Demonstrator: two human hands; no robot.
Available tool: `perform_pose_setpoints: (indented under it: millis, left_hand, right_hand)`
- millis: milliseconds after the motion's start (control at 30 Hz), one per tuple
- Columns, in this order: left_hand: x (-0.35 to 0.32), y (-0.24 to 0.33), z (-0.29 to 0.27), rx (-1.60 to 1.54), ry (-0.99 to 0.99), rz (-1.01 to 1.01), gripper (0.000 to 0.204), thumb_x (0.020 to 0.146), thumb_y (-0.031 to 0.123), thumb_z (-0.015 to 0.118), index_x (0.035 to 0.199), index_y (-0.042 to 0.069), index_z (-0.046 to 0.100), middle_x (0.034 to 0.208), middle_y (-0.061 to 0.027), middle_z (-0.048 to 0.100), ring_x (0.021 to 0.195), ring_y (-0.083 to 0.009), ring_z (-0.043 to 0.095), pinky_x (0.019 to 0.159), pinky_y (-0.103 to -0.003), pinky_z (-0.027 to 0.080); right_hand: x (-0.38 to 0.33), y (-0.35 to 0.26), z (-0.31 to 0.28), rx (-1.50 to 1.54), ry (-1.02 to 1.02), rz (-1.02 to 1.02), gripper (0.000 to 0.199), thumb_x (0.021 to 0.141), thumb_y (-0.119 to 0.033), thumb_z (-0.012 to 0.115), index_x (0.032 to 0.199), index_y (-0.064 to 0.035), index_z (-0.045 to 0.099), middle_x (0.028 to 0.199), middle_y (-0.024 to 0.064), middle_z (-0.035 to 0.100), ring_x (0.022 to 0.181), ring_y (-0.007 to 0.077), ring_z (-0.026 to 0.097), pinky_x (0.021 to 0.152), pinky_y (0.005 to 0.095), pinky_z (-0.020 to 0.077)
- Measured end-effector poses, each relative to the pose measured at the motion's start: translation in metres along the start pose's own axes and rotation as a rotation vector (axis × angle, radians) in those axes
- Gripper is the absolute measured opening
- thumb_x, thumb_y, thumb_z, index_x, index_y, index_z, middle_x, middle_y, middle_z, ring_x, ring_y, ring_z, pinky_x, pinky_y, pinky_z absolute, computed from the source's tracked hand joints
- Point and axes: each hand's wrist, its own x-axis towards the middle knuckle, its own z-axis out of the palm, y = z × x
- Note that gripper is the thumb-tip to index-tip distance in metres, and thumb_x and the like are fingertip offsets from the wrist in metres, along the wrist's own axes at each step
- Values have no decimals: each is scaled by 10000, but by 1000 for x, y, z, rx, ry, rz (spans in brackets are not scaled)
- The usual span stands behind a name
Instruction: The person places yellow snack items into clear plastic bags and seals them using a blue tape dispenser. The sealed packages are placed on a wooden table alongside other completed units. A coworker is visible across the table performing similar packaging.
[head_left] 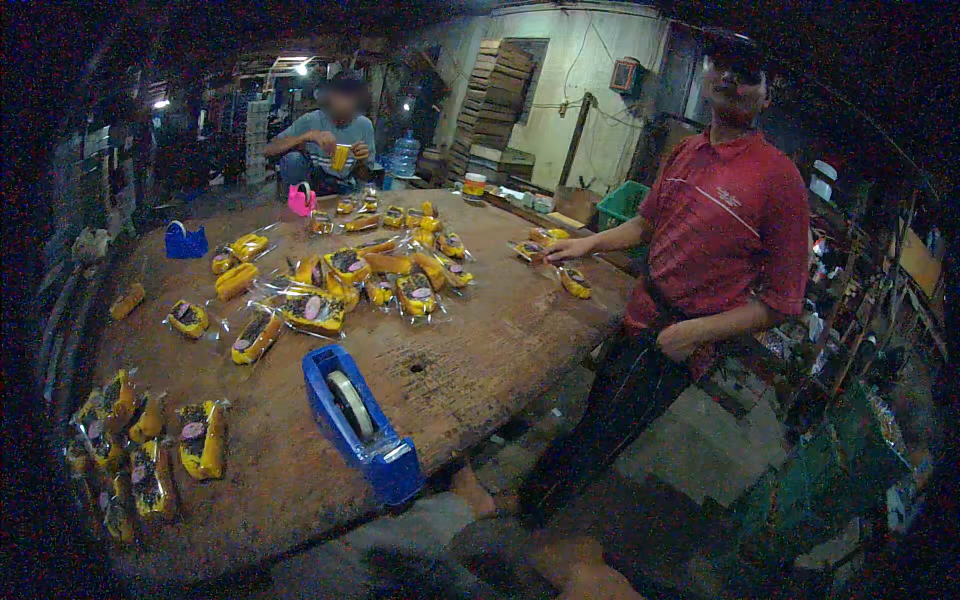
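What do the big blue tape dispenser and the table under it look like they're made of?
The blue tape dispenser looks like moulded plastic: even colour, smooth faces with a dull sheen. The table looks like bare, worn wood, brown, matt and stained, with scuffed patches; the dim light leaves that uncertain.

three tape dispensers (360,420), two people (722,230)

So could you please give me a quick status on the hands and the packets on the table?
Own hands out of view. Blue tape dispenser nearest, at table edge. Yellow wrapped packets scattered across the top. A co-worker's hand rests on the far packets.
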Motion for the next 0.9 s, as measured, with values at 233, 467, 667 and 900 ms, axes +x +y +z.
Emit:
perform_pose_setpoints:
  millis: [233,467,667,900]
  left_hand:
    - [-5,3,4,-24,9,31,205,828,193,579,940,28,626,916,-134,594,770,-248,566,653,-401,501]
    - [-3,7,9,-4,32,103,206,829,196,575,936,28,629,913,-134,593,759,-250,565,642,-401,502]
    - [-8,14,14,35,54,174,207,830,198,572,933,29,632,910,-135,592,750,-251,564,632,-401,503]
    - [-7,25,9,-467,33,-303,342,918,292,538,1107,11,584,885,-115,591,711,-154,576,652,-329,515]
  right_hand:
    - [3,-17,-4,-16,-66,-35,383,845,-419,568,639,-108,654,504,-13,517,408,113,373,632,368,280]
    - [2,-36,-13,-38,-118,-3,390,844,-425,568,629,-111,654,495,-12,517,402,116,374,638,377,280]
    - [-2,-43,-20,-76,-58,-59,399,837,-434,575,599,-119,634,480,-20,499,401,113,374,646,371,285]
    - [-4,-39,-17,-111,21,-136,418,826,-447,587,552,-131,599,459,-35,468,403,106,373,657,357,294]
